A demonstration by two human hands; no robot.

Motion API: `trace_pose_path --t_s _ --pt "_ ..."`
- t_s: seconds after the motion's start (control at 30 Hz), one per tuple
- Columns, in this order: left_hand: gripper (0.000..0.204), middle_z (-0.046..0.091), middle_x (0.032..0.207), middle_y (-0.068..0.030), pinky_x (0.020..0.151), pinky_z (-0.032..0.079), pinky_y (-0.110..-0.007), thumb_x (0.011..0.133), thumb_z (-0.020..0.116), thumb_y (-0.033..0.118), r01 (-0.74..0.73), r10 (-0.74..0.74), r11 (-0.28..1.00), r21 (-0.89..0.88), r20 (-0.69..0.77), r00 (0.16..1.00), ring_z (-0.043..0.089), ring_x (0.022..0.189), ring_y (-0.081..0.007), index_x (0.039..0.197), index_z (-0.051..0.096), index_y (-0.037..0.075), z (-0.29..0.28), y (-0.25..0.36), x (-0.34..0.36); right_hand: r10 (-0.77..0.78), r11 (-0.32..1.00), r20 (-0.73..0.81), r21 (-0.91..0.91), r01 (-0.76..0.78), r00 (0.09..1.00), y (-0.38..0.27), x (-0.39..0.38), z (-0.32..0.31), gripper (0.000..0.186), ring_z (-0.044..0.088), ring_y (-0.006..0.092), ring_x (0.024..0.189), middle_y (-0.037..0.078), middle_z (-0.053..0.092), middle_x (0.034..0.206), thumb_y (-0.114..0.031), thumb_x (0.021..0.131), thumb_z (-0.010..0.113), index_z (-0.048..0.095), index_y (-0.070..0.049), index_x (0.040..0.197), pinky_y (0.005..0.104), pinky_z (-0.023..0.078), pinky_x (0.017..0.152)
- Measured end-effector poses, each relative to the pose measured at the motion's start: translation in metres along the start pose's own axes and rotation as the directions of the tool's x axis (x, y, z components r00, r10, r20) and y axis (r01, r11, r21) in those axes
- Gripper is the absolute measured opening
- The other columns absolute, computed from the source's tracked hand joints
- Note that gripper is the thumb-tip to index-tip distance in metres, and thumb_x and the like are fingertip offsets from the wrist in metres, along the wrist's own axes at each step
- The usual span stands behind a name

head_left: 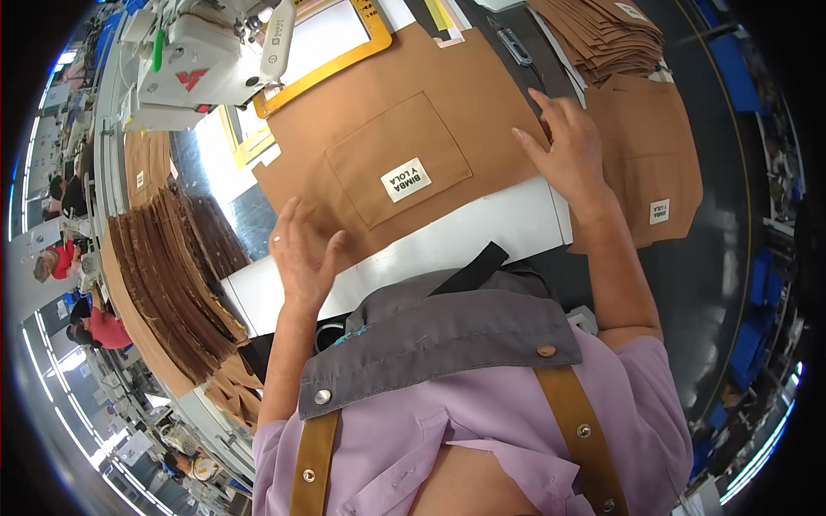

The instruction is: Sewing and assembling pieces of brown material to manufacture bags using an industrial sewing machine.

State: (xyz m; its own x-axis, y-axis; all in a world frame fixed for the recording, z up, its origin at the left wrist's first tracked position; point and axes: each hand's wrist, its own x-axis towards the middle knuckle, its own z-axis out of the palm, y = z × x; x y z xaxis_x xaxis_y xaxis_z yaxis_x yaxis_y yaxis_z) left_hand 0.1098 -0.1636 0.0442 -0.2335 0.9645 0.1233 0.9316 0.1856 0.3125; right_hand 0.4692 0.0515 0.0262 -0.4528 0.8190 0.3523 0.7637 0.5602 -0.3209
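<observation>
A tan fabric panel (499,103) lies spread over the white work table (482,225), with a stitched pocket (379,142) and a white label (405,181) on it. At the panel's near left edge is my left hand (303,254), its fingers apart and nothing in it. My right hand (568,146) hovers by or rests at the panel's right edge, thumb and fingers spread, also holding nothing. Whether either hand presses on the cloth is hard to tell. Beyond the panel's upper left stands a white sewing machine (194,69), next to a yellow-edged template frame (374,26).
Thread snips (514,45) lie beyond my right hand. Stacked tan pieces (602,43) sit at the far right, above another pocketed panel (662,172) draped over the side. A thick bundle of brown pieces (172,275) hangs at the left. People work farther off.
</observation>
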Motion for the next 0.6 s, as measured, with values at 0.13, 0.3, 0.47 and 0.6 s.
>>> trace_pose_path --t_s 0.13,0.3,0.47,0.6 --pt "0.071 0.033 0.164 -0.0203 0.123 0.021 -0.053 0.098 0.064 0.04 -0.12 0.128 0.989 -0.085 0.101 0.987 0.031 0.152 -0.0369 0.153 0.043 0.002 0.021 0.013 0.009 -0.123 0.985 -0.029 0.121 0.126 0.992 -0.023 0.015 0.012 0.049 0.063 0.0274 0.111 0.009 0.064 0.124 -0.026 0.09 0.074 0.061 -0.008 0.134 0.0424 0.05 0.094" --pt "0.072 0.031 0.167 -0.0147 0.125 0.013 -0.057 0.104 0.047 0.052 -0.094 0.087 0.995 0.032 0.172 0.981 0.025 0.155 -0.0353 0.159 0.036 0.008 0.041 0.001 0.012 -0.342 0.922 0.05 0.208 0.325 0.938 -0.054 0.017 0.05 0.042 0.051 0.0252 0.136 0.008 0.061 0.139 -0.029 0.097 0.066 0.063 -0.008 0.133 0.0455 0.039 0.114" --pt "0.07 0.032 0.167 -0.0111 0.125 0.009 -0.06 0.104 0.046 0.053 -0.083 0.069 0.993 0.082 0.157 0.985 0.025 0.156 -0.0337 0.16 0.036 0.012 0.038 -0.013 0.01 -0.373 0.928 0.182 0.068 0.367 0.91 -0.051 0.022 0.058 0.047 0.043 0.0236 0.144 0.006 0.058 0.145 -0.04 0.103 0.056 0.061 -0.008 0.137 0.0483 0.03 0.122" --pt "0.071 0.031 0.168 -0.0082 0.125 0.008 -0.06 0.103 0.045 0.055 -0.061 0.042 0.993 0.099 0.186 0.982 0.024 0.156 -0.0327 0.161 0.035 0.015 0.035 -0.014 0.011 -0.308 0.951 0.224 0.056 0.304 0.924 -0.053 0.031 0.062 0.051 0.04 0.0221 0.147 0.004 0.055 0.149 -0.044 0.104 0.053 0.057 -0.01 0.142 0.0505 0.027 0.123"
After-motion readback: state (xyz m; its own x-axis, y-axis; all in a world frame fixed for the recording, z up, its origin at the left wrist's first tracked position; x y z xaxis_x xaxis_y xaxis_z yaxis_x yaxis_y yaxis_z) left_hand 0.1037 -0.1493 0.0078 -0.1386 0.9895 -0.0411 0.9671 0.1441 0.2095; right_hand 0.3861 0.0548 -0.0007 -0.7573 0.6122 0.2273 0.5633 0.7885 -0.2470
